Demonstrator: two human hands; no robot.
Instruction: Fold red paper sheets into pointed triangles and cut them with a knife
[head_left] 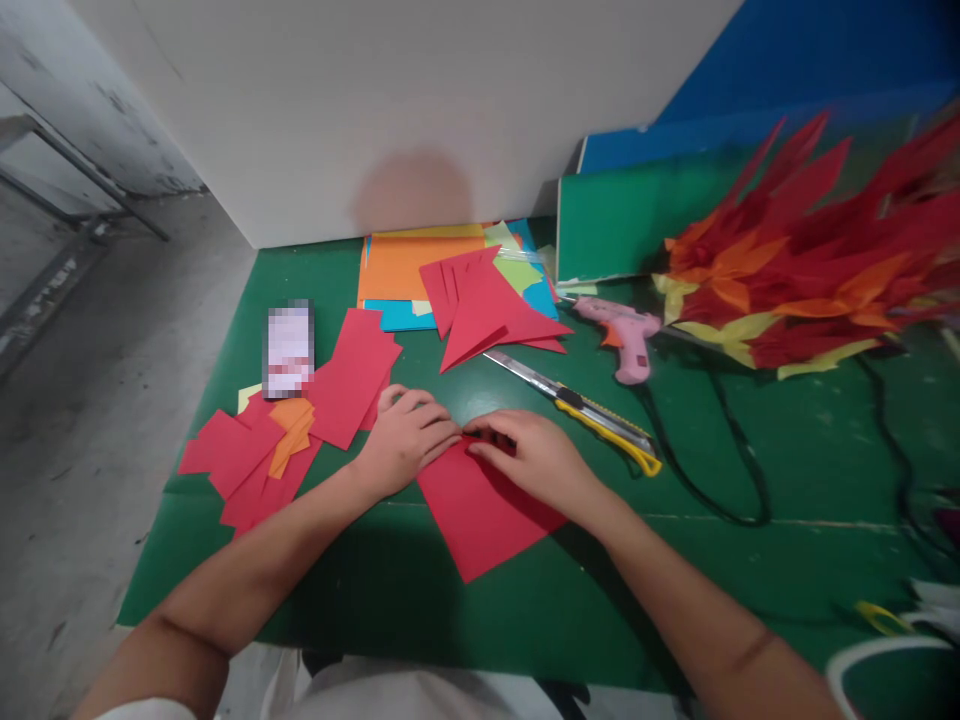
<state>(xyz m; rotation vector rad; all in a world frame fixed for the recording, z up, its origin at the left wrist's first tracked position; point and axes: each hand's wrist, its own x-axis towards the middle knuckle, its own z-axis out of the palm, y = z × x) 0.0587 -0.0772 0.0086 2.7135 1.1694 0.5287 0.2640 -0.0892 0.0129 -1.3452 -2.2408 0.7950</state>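
Note:
A sheet of red paper (480,520) lies on the green table in front of me, one corner toward me. My left hand (409,440) rests on its far left edge, fingers bent and lying side by side. At the far edge my right hand (532,455) pinches the paper between thumb and fingers, close to the left fingertips. Just beyond the hands is a yellow-handled utility knife (585,410) with its blade out. Cut red paper pieces (349,380) lie to the left of my left hand, and more red pieces (495,310) lie farther back.
A phone (289,350) and small orange strips (292,430) lie at left. Behind are orange sheets (424,265). A pink glue gun (626,335) with a trailing black cord sits at right, near a red, orange and yellow paper flame shape (817,260). A white panel (405,110) stands behind.

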